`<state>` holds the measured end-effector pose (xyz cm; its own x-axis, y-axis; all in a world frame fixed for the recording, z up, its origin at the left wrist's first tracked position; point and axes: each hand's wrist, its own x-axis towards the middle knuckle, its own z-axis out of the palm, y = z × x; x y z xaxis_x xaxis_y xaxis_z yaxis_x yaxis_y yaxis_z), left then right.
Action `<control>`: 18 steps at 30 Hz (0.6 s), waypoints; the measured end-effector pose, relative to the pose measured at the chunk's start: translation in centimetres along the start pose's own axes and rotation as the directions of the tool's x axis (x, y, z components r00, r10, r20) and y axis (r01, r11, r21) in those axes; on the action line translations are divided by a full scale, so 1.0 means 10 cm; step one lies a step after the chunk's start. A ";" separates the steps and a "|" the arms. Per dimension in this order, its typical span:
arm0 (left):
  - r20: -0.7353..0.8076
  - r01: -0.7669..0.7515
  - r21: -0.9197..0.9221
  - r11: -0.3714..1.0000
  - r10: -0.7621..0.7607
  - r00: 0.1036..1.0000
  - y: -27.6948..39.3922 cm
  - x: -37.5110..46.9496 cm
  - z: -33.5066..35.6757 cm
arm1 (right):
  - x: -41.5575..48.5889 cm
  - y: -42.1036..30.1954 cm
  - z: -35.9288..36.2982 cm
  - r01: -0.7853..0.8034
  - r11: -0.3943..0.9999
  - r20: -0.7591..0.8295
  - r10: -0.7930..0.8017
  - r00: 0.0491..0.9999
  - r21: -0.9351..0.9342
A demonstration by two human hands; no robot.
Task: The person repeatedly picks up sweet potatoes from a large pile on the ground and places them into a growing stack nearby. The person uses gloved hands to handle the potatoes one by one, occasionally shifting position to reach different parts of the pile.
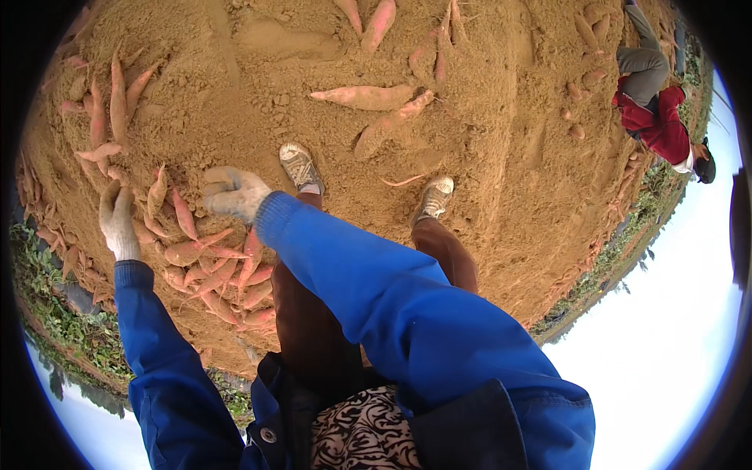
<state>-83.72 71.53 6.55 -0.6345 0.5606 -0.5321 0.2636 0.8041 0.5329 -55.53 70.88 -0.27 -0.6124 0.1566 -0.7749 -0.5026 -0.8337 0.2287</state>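
My left hand [119, 223], in a pale, soil-stained work glove, reaches over sweet potatoes at the left. Its fingers are spread, and a small sweet potato [117, 174] lies just beyond the fingertips; whether they touch is unclear. My right hand [236, 192], gloved the same way, hovers over bare soil with loosely bent fingers and nothing visible in it. Between the hands lie a pink sweet potato [183, 214] and a soil-coated one [157, 192]. Below them is a heap of sweet potatoes [220, 276], pointing various ways, beside my left leg.
Loose brown soil [364, 235] surrounds my shoes. Two large sweet potatoes [365, 97] [395, 124] lie ahead, with a thin root [402, 181] nearer. More sweet potatoes [119, 100] lie at the far left. A person in a red top [652, 117] crouches at the right.
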 end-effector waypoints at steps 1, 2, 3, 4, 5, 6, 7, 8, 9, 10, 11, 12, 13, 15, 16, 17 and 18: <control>0.136 -0.055 0.011 0.998 0.053 0.989 -0.01 -0.13 0.29 | 0.00 -0.10 -0.32 -0.045 0.902 -0.128 0.110 0.986 0.430; 0.257 -0.164 0.119 0.979 0.129 0.958 -0.01 -0.30 0.64 | -0.07 -0.23 -0.67 0.120 0.930 -0.249 -0.031 0.968 0.347; 0.370 -0.208 0.072 0.976 0.167 0.914 0.01 -0.48 1.06 | -0.14 -0.36 -0.97 0.288 0.935 -0.336 -0.208 0.918 0.209; 0.480 -0.245 0.166 0.955 0.138 0.866 0.08 -0.63 1.48 | -0.21 -0.50 -1.25 0.394 0.915 -0.337 -0.400 0.852 -0.090; 0.544 -0.269 0.213 0.939 0.114 0.831 0.15 -0.77 1.94 | -0.40 -0.73 -1.60 0.405 0.889 -0.449 -0.458 0.767 -0.215; 0.568 -0.473 0.289 0.832 0.249 0.785 0.24 -0.91 2.38 | -0.62 -0.99 -1.93 0.391 0.856 -0.542 -0.518 0.662 -0.339; 0.637 -0.560 0.354 0.749 0.245 0.731 0.34 -0.99 2.81 | -0.80 -1.23 -2.19 0.336 0.824 -0.641 -0.566 0.517 -0.457; 0.702 -0.647 0.352 0.676 0.267 0.661 0.43 -1.04 3.25 | -0.89 -1.44 -2.40 0.322 0.883 -0.693 -0.469 0.548 -0.342; 0.748 -0.734 0.335 0.591 0.307 0.589 0.51 -1.05 3.64 | -0.95 -1.64 -2.58 0.288 0.933 -0.759 -0.347 0.551 -0.218; 0.756 -0.796 0.260 0.546 0.398 0.520 0.55 -1.05 3.99 | -0.96 -1.72 -2.73 0.285 0.950 -0.770 -0.274 0.576 -0.125; 0.769 -0.813 0.283 0.509 0.386 0.509 0.57 -1.06 4.31 | -0.97 -1.79 -2.87 0.164 0.973 -0.784 -0.226 0.579 -0.160; 0.790 -0.863 0.289 0.414 0.407 0.459 0.57 -1.03 4.57 | -0.95 -1.76 -3.00 0.073 0.970 -0.757 -0.226 0.613 -0.230; 0.825 -0.870 0.340 0.358 0.331 0.458 0.57 -1.00 4.76 | -0.91 -1.70 -3.12 -0.013 0.956 -0.730 -0.216 0.648 -0.294; 0.792 -0.859 0.409 0.307 0.349 0.501 0.48 -1.01 4.95 | -0.72 -1.53 -3.31 0.021 0.970 -0.711 -0.191 0.677 -0.240; 0.783 -0.847 0.433 0.309 0.337 0.523 0.44 -1.00 5.00 | -0.59 -1.44 -3.38 0.026 0.970 -0.695 -0.194 0.692 -0.244; 0.787 -0.829 0.465 0.312 0.284 0.548 0.42 -1.00 5.01 | -0.46 -1.37 -3.42 0.036 0.970 -0.681 -0.196 0.706 -0.242; 0.789 -0.805 0.506 0.309 0.212 0.577 0.40 -1.00 4.99 | -0.33 -1.31 -3.43 0.110 0.979 -0.639 -0.196 0.744 -0.172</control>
<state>-40.08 78.99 -18.84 0.2631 0.6496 -0.7133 0.9601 -0.1033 0.2600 -26.03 63.14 -20.90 0.0325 -0.0585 -0.9978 -0.4543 -0.8901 0.0374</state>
